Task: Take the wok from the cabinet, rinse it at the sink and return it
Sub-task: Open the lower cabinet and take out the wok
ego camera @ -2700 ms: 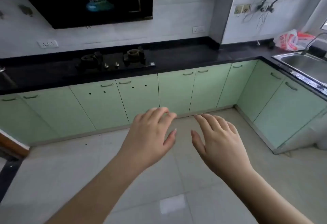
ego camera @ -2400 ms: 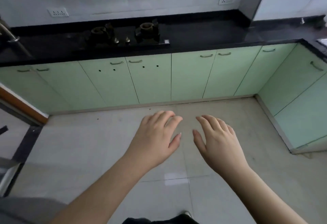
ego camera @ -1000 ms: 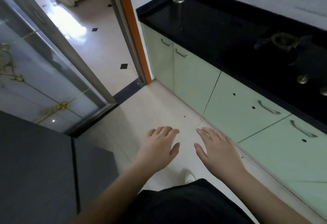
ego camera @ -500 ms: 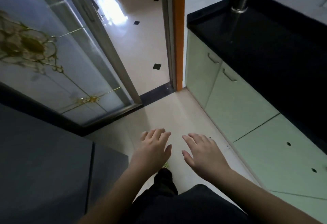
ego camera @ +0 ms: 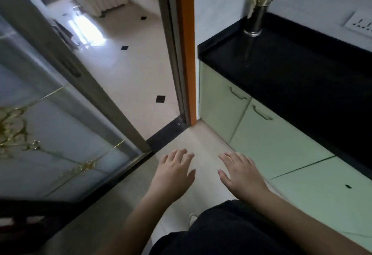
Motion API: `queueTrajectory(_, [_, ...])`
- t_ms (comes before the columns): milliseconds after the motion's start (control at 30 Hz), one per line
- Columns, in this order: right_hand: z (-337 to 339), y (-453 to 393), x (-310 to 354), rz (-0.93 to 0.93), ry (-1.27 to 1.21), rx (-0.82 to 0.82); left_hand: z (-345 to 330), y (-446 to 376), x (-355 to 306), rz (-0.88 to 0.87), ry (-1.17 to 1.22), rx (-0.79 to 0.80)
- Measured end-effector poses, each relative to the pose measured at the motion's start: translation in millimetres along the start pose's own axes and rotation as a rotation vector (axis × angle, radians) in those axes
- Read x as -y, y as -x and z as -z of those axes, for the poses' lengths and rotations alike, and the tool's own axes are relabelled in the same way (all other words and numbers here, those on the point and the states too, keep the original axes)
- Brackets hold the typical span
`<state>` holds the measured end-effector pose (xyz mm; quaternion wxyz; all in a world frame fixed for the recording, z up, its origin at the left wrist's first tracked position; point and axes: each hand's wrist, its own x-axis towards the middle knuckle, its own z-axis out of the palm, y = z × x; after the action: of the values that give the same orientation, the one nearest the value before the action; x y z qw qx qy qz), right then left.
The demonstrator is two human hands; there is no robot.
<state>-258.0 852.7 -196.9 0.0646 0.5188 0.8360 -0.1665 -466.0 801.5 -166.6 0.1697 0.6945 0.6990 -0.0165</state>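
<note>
1. At the doorway end of the kitchen, the person is standing beside the pale green cabinet run [ego camera: 267, 142], looking down at both hands held out over the floor tiles [ego camera: 201, 144].
2. The left hand [ego camera: 173, 176] is hovering palm down, fingers spread and relaxed, holding nothing.
3. The right hand [ego camera: 241, 176] is doing the same, fingers loosely straight, gripping nothing; it is hanging nearer the cabinet fronts but is not touching them.
4. The wok is not showing anywhere; judging by the task, it is probably sitting behind one of the closed doors. Which one, I cannot tell.
5. Both doors nearest the corner are closed, their metal handles [ego camera: 261, 112] untouched, so the fetching step is not yet begun.
6. The hands are likely being kept free and low because a door handle has to be pulled next.
7. A steel utensil holder [ego camera: 254, 20] is standing at the far corner of the black countertop [ego camera: 291, 69], well clear of the doors.
8. A glass sliding door [ego camera: 60, 134] is standing to the left, beside the orange door frame [ego camera: 186, 49].
</note>
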Motion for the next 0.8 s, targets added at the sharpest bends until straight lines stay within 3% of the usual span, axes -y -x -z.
queueTrajectory(433, [13, -98, -95, -0.362, -0.194, -0.077, 22, -209, -53, -0.440, -0.106, 0.130])
queueTrajectory(800, [14, -158, -125, -0.569, -0.282, -0.032, 17, -308, -58, -0.602, -0.152, 0.184])
